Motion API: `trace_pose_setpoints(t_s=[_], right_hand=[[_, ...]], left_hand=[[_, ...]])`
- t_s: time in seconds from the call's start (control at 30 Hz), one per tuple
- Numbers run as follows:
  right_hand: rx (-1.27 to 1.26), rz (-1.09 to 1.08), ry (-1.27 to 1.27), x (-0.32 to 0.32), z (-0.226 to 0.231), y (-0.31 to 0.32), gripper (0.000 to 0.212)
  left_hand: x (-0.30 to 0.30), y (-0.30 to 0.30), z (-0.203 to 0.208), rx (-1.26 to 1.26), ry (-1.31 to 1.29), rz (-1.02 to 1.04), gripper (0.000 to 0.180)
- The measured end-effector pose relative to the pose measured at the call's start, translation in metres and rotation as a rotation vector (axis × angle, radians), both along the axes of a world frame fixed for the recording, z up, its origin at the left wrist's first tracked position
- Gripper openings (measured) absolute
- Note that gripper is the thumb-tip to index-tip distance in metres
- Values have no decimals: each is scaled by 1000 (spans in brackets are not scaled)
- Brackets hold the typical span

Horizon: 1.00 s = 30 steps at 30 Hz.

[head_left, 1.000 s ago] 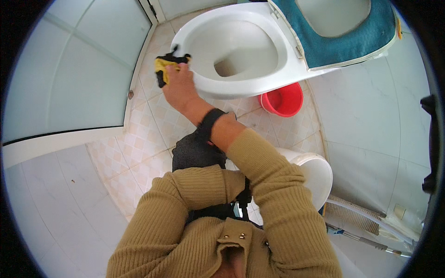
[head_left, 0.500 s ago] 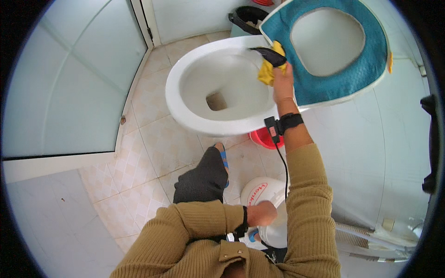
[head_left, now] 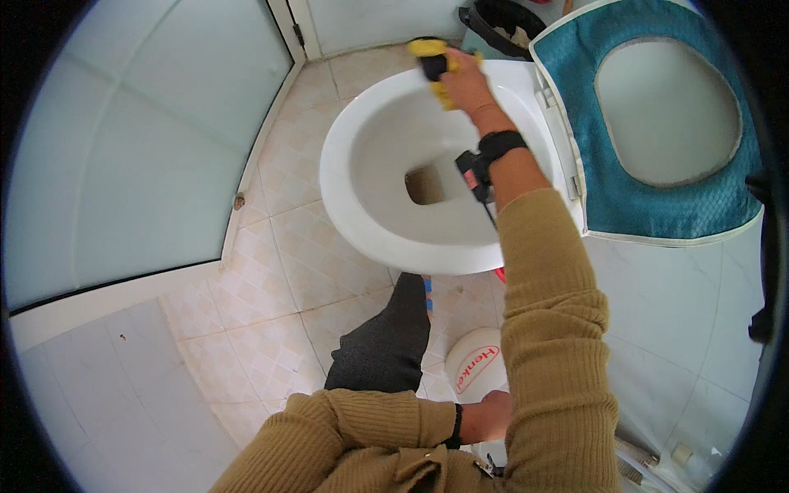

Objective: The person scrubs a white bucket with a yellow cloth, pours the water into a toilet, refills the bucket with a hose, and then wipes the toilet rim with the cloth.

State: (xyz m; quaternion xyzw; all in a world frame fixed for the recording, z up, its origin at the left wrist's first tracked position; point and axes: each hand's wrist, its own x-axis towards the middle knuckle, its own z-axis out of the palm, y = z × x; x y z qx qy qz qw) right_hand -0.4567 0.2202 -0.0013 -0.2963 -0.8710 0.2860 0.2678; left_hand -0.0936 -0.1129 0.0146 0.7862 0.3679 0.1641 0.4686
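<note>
My right hand (head_left: pixel 467 82) is closed on a yellow and black cloth (head_left: pixel 433 70), smeared by motion, at the far rim of the white toilet bowl (head_left: pixel 345 164). On that wrist sits a black strap with a small device (head_left: pixel 474 174) and a cable. Low in the picture, my left hand (head_left: pixel 486 416) is curled beside a white bucket (head_left: pixel 477 361) with red lettering. My right sleeve covers its fingertips, so what they hold is hidden. The raised toilet seat wears a teal fabric cover (head_left: pixel 608 197), right of the bowl.
A bin with a black liner (head_left: pixel 501 29) stands behind the bowl. Part of a red container (head_left: pixel 500 274) shows under its right side. A frosted glass door (head_left: pixel 140 148) is at the left, and a hose (head_left: pixel 637 464) lies at the lower right. Tiles (head_left: pixel 288 255) cover the floor.
My right hand has carried the cloth from the bowl's seat-hinge side leftward to the far rim. My left hand stays low by the bucket. The whole view has shifted.
</note>
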Motion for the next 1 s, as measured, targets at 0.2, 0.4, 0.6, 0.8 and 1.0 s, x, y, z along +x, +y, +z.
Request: trace_pose_setpoints(t_s=[0.2,0.4,0.6,0.8,1.0], right_hand=[[-65,683,14,-30,13,-134,37],[-324,1012,-19,38,28,-185,34],[-191,977,-229,132,52,-188,29],[78,665,-440,297,67,-172,32],[-531,-140,60,529,96,-231,39]], left_hand=[[-14,-3,2,114,-279,228,23],[-14,-12,-16,185,-685,463,31],[9,-9,-47,540,-60,139,23],[-1,-19,-51,581,-90,21,19],[13,-12,-8,247,283,-280,11]])
